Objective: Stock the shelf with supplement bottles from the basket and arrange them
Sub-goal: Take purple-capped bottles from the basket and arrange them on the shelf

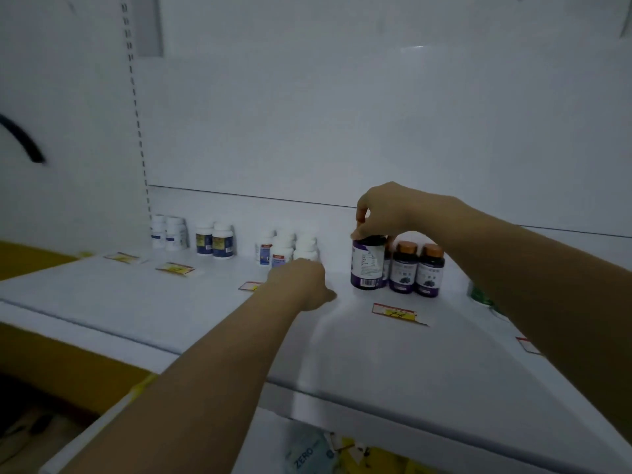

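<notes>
Two hands worked the shelf [205,319]. Left hand [301,282], at 6 o'clock of the white bottles [294,249], hid its fingers; grip unclear. Right hand [386,213] pinched the purple bottle [367,265] by its cap, at 9 o'clock of the brown-capped pair [417,270]; a slip might topple them. Basket unseen.

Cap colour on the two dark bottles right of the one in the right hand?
Orange-brown caps, clearest in the head view.
</notes>
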`<state>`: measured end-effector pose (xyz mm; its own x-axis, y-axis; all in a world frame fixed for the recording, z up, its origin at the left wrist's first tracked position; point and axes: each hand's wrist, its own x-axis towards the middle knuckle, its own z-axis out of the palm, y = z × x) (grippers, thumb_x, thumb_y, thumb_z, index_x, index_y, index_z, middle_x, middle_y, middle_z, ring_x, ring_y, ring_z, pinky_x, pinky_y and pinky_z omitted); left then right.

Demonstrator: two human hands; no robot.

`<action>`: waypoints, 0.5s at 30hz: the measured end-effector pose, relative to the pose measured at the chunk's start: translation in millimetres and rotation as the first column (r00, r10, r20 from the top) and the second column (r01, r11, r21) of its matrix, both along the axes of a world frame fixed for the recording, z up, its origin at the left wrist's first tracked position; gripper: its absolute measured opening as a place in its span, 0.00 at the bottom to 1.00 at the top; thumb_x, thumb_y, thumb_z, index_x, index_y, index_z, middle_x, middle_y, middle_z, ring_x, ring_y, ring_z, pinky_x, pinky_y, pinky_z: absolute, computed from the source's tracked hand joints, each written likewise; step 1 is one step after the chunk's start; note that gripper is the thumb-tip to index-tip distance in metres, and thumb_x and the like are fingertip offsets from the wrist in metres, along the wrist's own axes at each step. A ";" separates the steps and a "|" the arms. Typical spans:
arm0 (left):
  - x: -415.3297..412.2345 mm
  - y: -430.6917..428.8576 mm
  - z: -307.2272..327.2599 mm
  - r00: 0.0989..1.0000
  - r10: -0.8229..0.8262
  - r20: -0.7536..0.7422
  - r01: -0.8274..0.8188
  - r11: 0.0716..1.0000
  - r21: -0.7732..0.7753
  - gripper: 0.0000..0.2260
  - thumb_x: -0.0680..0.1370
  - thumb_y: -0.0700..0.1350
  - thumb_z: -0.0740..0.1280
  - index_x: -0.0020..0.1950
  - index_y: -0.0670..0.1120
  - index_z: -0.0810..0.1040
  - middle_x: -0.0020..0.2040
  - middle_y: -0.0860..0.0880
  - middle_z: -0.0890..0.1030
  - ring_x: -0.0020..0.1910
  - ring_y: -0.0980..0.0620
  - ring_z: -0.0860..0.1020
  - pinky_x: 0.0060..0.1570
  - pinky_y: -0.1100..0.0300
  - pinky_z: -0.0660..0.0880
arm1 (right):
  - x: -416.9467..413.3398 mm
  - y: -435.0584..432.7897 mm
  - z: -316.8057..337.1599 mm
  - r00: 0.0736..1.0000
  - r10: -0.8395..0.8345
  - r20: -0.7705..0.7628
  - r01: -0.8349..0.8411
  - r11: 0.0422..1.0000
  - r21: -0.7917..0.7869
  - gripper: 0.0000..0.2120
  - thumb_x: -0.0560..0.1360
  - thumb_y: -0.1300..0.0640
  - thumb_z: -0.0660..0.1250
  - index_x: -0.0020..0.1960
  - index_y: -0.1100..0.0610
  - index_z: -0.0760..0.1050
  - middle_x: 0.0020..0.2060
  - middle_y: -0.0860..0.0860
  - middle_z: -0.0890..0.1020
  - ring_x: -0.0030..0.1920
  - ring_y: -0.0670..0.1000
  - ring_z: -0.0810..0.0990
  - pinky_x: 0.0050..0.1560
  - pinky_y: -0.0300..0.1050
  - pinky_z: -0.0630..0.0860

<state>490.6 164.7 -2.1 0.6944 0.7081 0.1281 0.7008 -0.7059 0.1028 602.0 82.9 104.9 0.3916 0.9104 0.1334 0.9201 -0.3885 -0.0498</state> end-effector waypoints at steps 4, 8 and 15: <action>-58.3 23.4 4.3 0.996 0.089 0.018 -0.089 0.996 0.002 0.22 0.77 0.58 0.62 0.65 0.46 0.71 0.61 0.46 0.76 0.58 0.45 0.75 0.53 0.53 0.72 | -45.6 44.1 0.3 0.989 0.138 -0.055 -0.136 0.990 0.028 0.18 0.75 0.50 0.69 0.57 0.63 0.77 0.54 0.58 0.80 0.46 0.58 0.84 0.44 0.46 0.82; -139.5 50.3 6.4 0.968 0.249 0.010 -0.249 0.968 0.016 0.21 0.78 0.58 0.61 0.62 0.44 0.72 0.59 0.45 0.76 0.55 0.46 0.75 0.46 0.55 0.70 | -117.1 94.1 -5.6 0.957 0.286 -0.047 -0.284 0.958 0.034 0.18 0.75 0.50 0.68 0.57 0.63 0.77 0.53 0.58 0.81 0.45 0.57 0.84 0.43 0.45 0.81; -315.5 88.0 -5.4 0.837 0.540 0.089 -0.542 0.840 0.004 0.17 0.79 0.55 0.61 0.57 0.43 0.73 0.48 0.48 0.74 0.46 0.49 0.73 0.42 0.58 0.69 | -284.5 165.1 -16.7 0.812 0.572 -0.120 -0.563 0.820 0.100 0.17 0.75 0.50 0.68 0.57 0.61 0.78 0.49 0.56 0.82 0.40 0.53 0.83 0.35 0.39 0.78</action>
<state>175.1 252.7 -7.5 0.1884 0.9631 0.1920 0.9620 -0.2204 0.1615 317.6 247.9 88.2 -0.1739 0.9690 0.1756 0.9579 0.2078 -0.1983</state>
